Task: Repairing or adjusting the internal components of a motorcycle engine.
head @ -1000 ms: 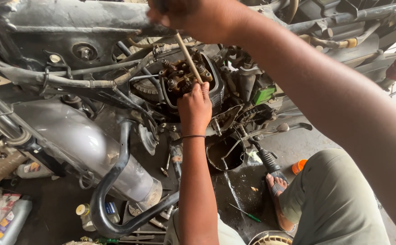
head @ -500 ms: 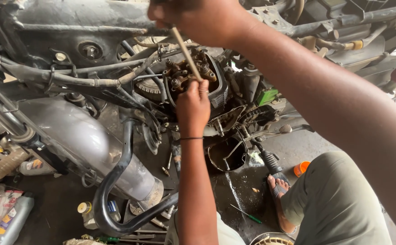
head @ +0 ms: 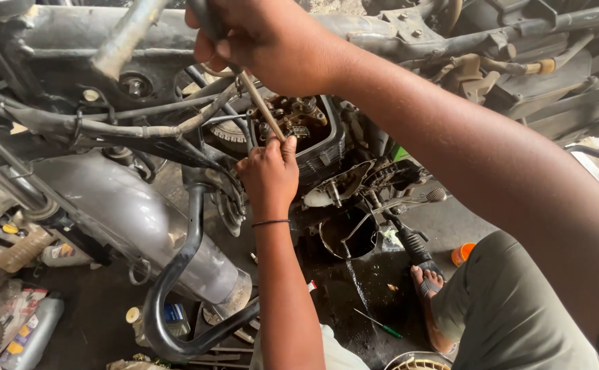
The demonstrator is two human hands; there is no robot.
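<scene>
Moved: your right hand [head: 272,41] has come nearer, fingers wrapped round the thin tan metal rod [head: 261,106]. Rod tip: far, in the open dark engine head [head: 306,133]. Left hand [head: 270,175]: fingers curled, steadying the rod's lower end.

Dark, oil-stained concrete floor [head: 107,301] with wet patch [head: 354,288]; daylight from the right; bottles [head: 32,336] scattered lower left.

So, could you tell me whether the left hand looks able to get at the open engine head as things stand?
Probably yes: the left hand already rests at the edge of the open engine head, beside the rod gripped by the right hand, with nothing between.
</scene>
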